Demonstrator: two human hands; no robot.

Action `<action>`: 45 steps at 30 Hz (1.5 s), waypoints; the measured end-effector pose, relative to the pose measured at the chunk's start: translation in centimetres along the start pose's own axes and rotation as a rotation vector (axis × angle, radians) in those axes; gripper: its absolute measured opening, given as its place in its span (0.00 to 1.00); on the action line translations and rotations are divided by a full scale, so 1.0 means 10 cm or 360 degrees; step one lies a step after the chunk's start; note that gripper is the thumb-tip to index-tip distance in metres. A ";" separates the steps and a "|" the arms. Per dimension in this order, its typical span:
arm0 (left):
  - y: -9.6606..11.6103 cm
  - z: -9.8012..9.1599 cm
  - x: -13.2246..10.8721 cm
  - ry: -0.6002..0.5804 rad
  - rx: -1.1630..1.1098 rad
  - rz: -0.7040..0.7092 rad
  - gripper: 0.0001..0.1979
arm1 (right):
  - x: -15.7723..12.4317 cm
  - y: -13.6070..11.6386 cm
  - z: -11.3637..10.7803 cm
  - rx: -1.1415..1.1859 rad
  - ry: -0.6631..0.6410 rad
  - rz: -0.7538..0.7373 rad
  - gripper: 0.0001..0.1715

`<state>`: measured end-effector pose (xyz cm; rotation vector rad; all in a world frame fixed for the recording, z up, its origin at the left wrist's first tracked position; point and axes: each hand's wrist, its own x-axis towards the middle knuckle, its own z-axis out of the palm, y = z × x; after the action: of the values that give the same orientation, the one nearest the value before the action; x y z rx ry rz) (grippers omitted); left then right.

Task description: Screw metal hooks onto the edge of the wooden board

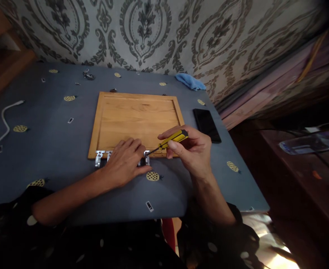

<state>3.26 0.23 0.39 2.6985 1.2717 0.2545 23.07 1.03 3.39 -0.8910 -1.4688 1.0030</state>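
A framed wooden panel (139, 116) lies flat on the table. Along its near edge sits a shiny metal fitting (98, 158) with several loop-like pieces hanging past the edge. My left hand (126, 160) covers the middle of that fitting, fingers bent over the panel edge and thumb stretched below, holding it in place. In my right hand (195, 147) is a yellow-and-black screwdriver (172, 140), pinched between thumb and fingers. Its tip meets the right end of the fitting, near my left fingers. Whether a screw is under the tip is too small to tell.
A black phone (207, 125) lies right of the panel, and a blue cloth (190, 81) at the back by the wall. Small metal parts (88, 76) lie at the back left. A white cable (4, 117) curves along the left side. The table (55, 142) ends at right.
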 end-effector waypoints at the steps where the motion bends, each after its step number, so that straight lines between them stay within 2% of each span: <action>1: 0.00 0.00 0.00 0.0000 -0.0002 0.0002 0.20 | 0.00 0.00 0.00 -0.0010 0.0016 -0.0006 0.13; 9: -0.01 0.01 0.00 0.0016 0.0006 0.0015 0.21 | -0.02 0.02 -0.04 0.0059 -0.0096 0.0016 0.13; 16: -0.01 0.02 0.00 0.0053 0.0011 0.0036 0.21 | -0.01 0.10 -0.04 0.0081 0.0239 -0.0181 0.09; 24: -0.01 0.02 -0.01 0.0038 0.0002 0.0021 0.21 | -0.01 0.09 0.00 -0.0033 0.0167 -0.0173 0.07; 33: 0.00 0.03 0.00 0.0031 -0.0011 0.0026 0.22 | -0.01 0.06 0.02 -0.0089 0.0117 -0.0099 0.10; 39: 0.00 0.03 0.00 0.0024 -0.0011 0.0023 0.22 | 0.00 0.03 0.06 -0.0073 0.0139 -0.0049 0.16; 42: 0.00 0.02 0.00 0.0019 -0.0005 0.0018 0.22 | 0.03 -0.03 0.03 -0.0025 0.0019 0.0051 0.16; 45: -0.01 0.01 0.01 0.0004 -0.0002 0.0013 0.22 | 0.11 -0.13 -0.01 -0.0057 -0.0271 0.0159 0.16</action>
<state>3.30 0.33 0.26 2.7034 1.2611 0.2599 23.04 1.54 5.02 -0.9304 -1.6016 1.1527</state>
